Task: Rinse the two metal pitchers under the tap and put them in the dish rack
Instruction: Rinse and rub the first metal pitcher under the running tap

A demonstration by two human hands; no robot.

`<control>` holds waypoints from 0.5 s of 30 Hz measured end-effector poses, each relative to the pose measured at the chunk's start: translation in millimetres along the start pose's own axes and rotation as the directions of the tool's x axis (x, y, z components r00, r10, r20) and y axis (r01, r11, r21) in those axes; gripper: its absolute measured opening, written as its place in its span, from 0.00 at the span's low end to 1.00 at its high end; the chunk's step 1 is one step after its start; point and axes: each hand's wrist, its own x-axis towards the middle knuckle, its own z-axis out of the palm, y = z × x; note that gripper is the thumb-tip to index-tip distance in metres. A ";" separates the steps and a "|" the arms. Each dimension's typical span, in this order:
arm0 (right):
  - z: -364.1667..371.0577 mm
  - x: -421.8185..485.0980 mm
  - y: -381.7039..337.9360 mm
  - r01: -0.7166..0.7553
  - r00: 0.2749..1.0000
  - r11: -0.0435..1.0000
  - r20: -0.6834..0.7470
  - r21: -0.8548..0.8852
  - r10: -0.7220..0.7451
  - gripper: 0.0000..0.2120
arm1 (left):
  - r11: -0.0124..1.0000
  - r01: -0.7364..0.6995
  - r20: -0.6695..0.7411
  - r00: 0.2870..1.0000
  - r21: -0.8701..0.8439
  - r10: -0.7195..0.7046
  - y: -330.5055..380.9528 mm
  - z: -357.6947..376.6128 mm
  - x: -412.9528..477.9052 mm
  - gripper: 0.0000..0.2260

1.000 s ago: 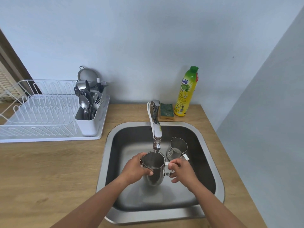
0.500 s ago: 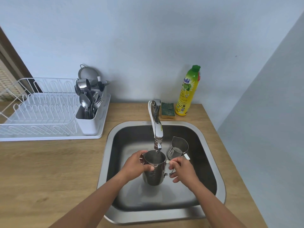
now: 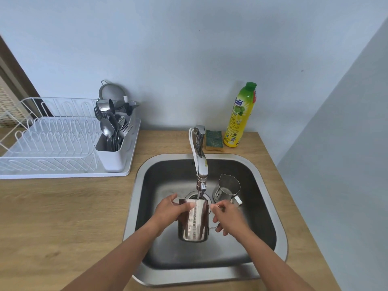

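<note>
I hold a shiny metal pitcher [image 3: 196,222] over the steel sink [image 3: 266,208], right under the tap [image 3: 200,162], and a thin stream of water falls into its mouth. My left hand [image 3: 170,213] wraps its left side. My right hand [image 3: 227,218] grips its handle on the right. A second, smaller metal pitcher [image 3: 227,186] stands upright on the sink floor at the back right, untouched. The white wire dish rack [image 3: 48,139] sits on the counter at the left, its plate slots bare.
A white cutlery holder [image 3: 114,150] with several spoons and forks stands at the rack's right end, a strainer behind it. A green sponge [image 3: 214,139] and a yellow dish-soap bottle [image 3: 240,116] stand behind the sink. The wooden counter [image 3: 63,217] stretches left; a wall closes the right.
The pitcher in my hands has sunk a little lower and nearer to me under the tap, so more of its side shows. The second pitcher stays put.
</note>
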 end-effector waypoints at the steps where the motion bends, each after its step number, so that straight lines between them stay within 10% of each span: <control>1: 0.5 0.3 -1.3 -0.009 1.000 1.000 0.007 -0.016 0.009 0.11 | 0.999 0.030 0.003 1.000 -0.036 -0.030 0.4 -0.3 0.2 0.42; 7: -1.1 9.4 -3.8 -0.080 0.996 0.994 0.032 0.076 0.077 0.14 | 0.993 0.108 0.016 0.994 -0.039 -0.107 2.4 1.0 2.6 0.25; 15: -5.5 14.8 -16.1 -0.207 0.971 0.969 0.152 0.134 0.186 0.11 | 0.974 0.225 -0.009 0.974 -0.011 -0.225 4.2 -0.9 9.1 0.29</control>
